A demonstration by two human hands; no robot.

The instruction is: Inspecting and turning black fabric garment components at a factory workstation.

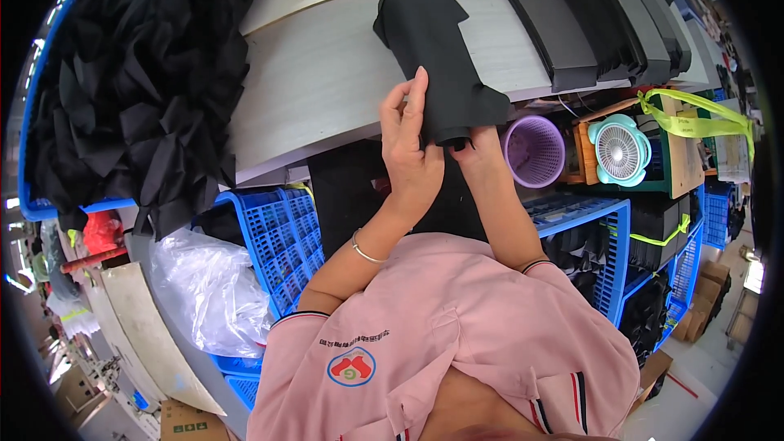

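A black fabric piece (433, 53), long and folded, with flared corners and a curled near end, lies partly over the grey worktable and its front edge. At its left side, my left hand (408, 135) grips the edge with bent fingers, the thumb by the near end. My right hand (482, 143) reaches up at the near right end of the same piece. The cloth hides most of its fingers, so I cannot make out whether it is under the piece or inside it.
A blue crate (33, 188) heaped with black cloth pieces (139, 90) stands left. Stacked black panels (563, 41) lie at the table's right. Beside my right arm are a purple basket (535, 151) and a turquoise fan (621, 151). Blue crates (282, 245) and clear plastic (208, 290) flank me.
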